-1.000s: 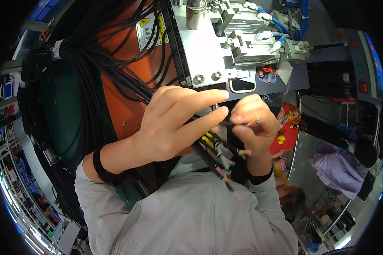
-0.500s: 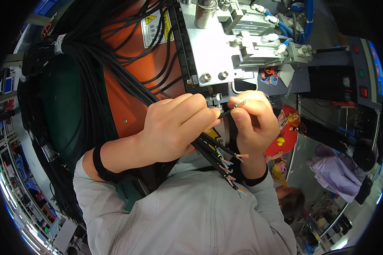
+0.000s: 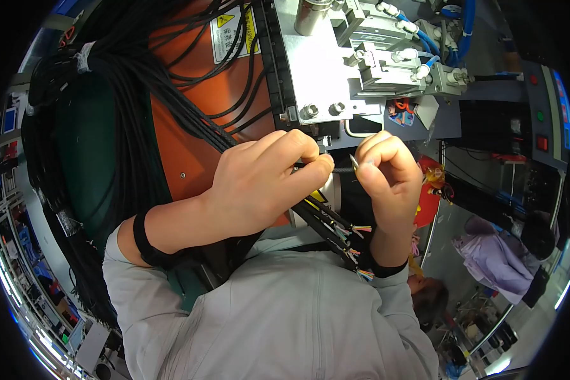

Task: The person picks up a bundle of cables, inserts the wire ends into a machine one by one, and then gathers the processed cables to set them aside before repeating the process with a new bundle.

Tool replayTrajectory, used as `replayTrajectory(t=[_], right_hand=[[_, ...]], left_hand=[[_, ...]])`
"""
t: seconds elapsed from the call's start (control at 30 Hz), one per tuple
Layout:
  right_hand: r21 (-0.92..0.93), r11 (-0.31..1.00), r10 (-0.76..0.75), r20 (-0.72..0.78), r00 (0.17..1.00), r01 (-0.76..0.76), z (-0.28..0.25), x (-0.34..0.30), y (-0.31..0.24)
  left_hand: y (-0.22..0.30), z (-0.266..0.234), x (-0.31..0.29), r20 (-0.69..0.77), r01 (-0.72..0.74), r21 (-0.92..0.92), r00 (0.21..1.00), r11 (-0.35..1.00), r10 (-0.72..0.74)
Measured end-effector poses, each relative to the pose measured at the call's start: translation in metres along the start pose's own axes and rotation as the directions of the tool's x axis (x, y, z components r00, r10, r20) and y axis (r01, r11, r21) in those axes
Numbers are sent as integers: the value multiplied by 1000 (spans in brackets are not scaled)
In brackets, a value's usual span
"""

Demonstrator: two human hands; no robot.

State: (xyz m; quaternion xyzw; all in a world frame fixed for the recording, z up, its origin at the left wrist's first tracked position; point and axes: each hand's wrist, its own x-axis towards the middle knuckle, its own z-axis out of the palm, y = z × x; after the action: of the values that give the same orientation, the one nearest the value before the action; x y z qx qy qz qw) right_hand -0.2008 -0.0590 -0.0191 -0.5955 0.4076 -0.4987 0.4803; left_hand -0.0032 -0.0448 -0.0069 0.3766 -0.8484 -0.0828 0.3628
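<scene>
My left hand (image 3: 266,174) is closed, thumb and forefinger pinching a black cable (image 3: 343,170). A short stretch of that cable shows between my two hands. Thumb and forefinger of my right hand (image 3: 389,177) press together at its end, on thin pale wire ends (image 3: 354,162) that stick up as a small point. Single strands cannot be made out there. Below my hands hang several more black cables (image 3: 323,218), their cut ends fanning into coloured wires (image 3: 361,228). Just beyond my fingertips is a small metal fixture (image 3: 325,140), partly hidden by my left hand.
A metal machine plate (image 3: 313,76) with bolts and pneumatic cylinders (image 3: 386,73) stands ahead. Thick bundles of black cable (image 3: 123,120) drape over an orange panel (image 3: 183,149) at left. A control box with buttons (image 3: 541,117) is at right. Another person (image 3: 429,297) is at lower right.
My right hand has moved slightly right, and the wire ends in its fingers now point up instead of slanting right. My left hand keeps its pinch, its fingers curled a little differently.
</scene>
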Motion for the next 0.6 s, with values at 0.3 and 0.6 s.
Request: replayTrajectory(t=[0.3, 0.6], right_hand=[[-11, 987, 162, 37, 986, -162, -2, 2, 13], [-558, 821, -77, 102, 992, 121, 14, 8, 16]], left_hand=[[10, -1, 0, 97, -26, 164, 995, 986, 11], [14, 8, -7, 274, 40, 401, 948, 915, -161]])
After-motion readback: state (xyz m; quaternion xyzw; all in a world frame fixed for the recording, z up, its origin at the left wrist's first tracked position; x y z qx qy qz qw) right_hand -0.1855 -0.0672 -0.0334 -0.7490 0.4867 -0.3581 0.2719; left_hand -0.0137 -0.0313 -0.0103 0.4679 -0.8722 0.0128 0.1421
